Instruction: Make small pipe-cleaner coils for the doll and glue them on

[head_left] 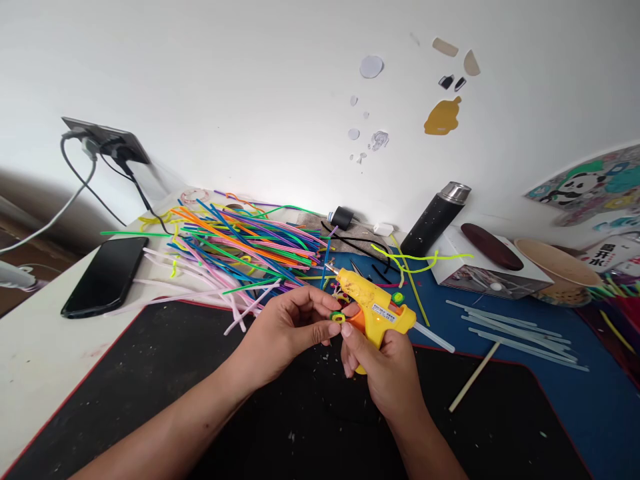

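My left hand (300,321) pinches a small coiled piece of green and yellow pipe cleaner (339,318) between thumb and fingertips. Wrapped round the handle of a yellow hot glue gun (367,297) is my right hand (383,360), its thumb tip close beside the coil. The gun's metal nozzle points up and left, and a clear glue stick (435,337) sticks out of its back end. Another small green coil (398,298) shows just behind the gun. Part of the right fingers is hidden by the handle.
A heap of coloured pipe cleaners (250,240) lies behind my hands, with a phone (106,277) to its left. Several loose glue sticks (520,333) and a pale wooden stick (473,378) lie on the right. A black thermos (434,220) leans near a box (493,267).
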A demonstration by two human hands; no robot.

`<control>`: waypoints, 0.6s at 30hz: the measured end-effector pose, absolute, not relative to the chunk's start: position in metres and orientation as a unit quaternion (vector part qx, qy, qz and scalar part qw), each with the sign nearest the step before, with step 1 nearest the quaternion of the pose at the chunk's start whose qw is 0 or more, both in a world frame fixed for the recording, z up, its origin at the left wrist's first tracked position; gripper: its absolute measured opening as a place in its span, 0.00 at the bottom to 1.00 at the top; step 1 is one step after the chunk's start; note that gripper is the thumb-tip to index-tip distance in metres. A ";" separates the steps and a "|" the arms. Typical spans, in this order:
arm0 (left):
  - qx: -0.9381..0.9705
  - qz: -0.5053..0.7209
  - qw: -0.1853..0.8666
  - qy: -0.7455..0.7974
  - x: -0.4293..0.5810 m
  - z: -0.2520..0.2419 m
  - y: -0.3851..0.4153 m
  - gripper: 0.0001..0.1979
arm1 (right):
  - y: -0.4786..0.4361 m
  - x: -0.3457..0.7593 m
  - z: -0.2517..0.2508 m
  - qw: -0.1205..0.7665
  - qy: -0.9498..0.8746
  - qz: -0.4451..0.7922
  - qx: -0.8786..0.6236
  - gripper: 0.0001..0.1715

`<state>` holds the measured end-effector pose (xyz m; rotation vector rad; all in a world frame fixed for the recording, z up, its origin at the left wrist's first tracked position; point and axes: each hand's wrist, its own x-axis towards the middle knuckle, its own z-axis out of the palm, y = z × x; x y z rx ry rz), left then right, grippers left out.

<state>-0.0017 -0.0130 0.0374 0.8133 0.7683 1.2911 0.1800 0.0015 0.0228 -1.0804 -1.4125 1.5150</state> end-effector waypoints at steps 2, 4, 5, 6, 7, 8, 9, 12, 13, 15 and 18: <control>0.353 0.571 0.663 0.330 -0.001 0.038 -0.013 0.14 | 0.001 0.179 0.023 0.395 -0.553 0.596 -0.428 0.19; 0.350 0.572 0.668 0.323 -0.001 0.039 -0.012 0.14 | 0.001 0.179 0.023 0.400 -0.549 0.597 -0.428 0.18; 0.349 0.572 0.669 0.323 -0.001 0.039 -0.012 0.14 | 0.001 0.179 0.023 0.402 -0.547 0.597 -0.427 0.18; 0.348 0.572 0.668 0.323 -0.001 0.039 -0.012 0.14 | 0.001 0.179 0.023 0.403 -0.547 0.597 -0.427 0.18; 0.348 0.572 0.667 0.326 -0.001 0.039 -0.012 0.13 | 0.001 0.179 0.023 0.402 -0.547 0.596 -0.428 0.18; 0.348 0.572 0.666 0.328 -0.001 0.039 -0.012 0.13 | 0.001 0.179 0.023 0.402 -0.548 0.595 -0.429 0.18; 0.348 0.571 0.666 0.331 -0.001 0.038 -0.012 0.13 | 0.001 0.179 0.023 0.402 -0.548 0.595 -0.430 0.19; 0.345 0.566 0.669 0.336 -0.002 0.037 -0.013 0.13 | 0.001 0.179 0.023 0.403 -0.547 0.594 -0.431 0.19; 0.344 0.564 0.670 0.338 -0.002 0.036 -0.013 0.14 | 0.001 0.180 0.023 0.403 -0.546 0.594 -0.431 0.19; 0.345 0.561 0.670 0.342 -0.002 0.036 -0.013 0.14 | 0.001 0.180 0.023 0.402 -0.547 0.594 -0.432 0.19; 0.353 0.558 0.668 0.344 -0.002 0.036 -0.013 0.14 | 0.001 0.180 0.023 0.399 -0.549 0.594 -0.431 0.19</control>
